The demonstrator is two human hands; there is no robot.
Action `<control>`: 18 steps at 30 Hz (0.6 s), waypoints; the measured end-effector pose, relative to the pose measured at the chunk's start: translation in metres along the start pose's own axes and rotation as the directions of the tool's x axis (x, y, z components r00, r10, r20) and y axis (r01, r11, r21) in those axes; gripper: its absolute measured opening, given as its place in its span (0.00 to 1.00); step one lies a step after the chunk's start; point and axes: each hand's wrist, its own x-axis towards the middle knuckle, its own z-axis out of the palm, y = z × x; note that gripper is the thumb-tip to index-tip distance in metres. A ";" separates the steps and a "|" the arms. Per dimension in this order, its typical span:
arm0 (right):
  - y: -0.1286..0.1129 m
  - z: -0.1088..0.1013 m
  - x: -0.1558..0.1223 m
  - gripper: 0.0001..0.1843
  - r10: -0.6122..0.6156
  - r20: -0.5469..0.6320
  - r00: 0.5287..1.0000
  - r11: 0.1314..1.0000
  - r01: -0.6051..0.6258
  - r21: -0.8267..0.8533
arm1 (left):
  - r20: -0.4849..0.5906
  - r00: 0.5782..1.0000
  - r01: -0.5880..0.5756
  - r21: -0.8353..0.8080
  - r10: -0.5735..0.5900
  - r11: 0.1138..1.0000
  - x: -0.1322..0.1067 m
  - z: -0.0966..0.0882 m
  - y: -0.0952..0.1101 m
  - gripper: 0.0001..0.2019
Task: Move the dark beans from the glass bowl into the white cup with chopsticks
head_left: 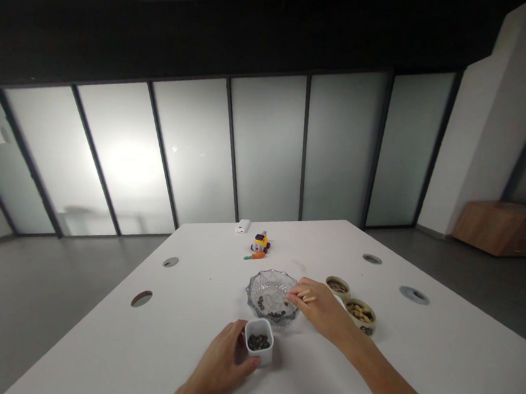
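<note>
My left hand (225,355) is wrapped around the side of a small white square cup (265,356), which stands upright and has dark beans or seeds (258,342) inside. Just beyond it sits a clear glass bowl (263,278) with a scalloped rim, where several dark pieces (276,314) lie along the bottom. Over the bowl's right edge, my right hand (316,304) is closed on wooden chopsticks (310,298). Their pale ends stick out from between the fingers, and their tips are too small to make out clearly.
Two round pots, one with dark contents (337,285) and one with tan pieces (360,314), stand right of my right hand. Beyond the bowl lie an orange-and-green toy (256,256), a yellow toy vehicle (260,242) and a white device (242,226). The white table (181,312) has round holes.
</note>
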 end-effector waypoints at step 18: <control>-0.019 -0.027 -0.006 0.19 -0.089 -0.190 0.978 0.977 0.123 0.173 | 0.011 1.000 0.005 -0.018 -0.005 1.000 -0.001 -0.002 0.004 0.17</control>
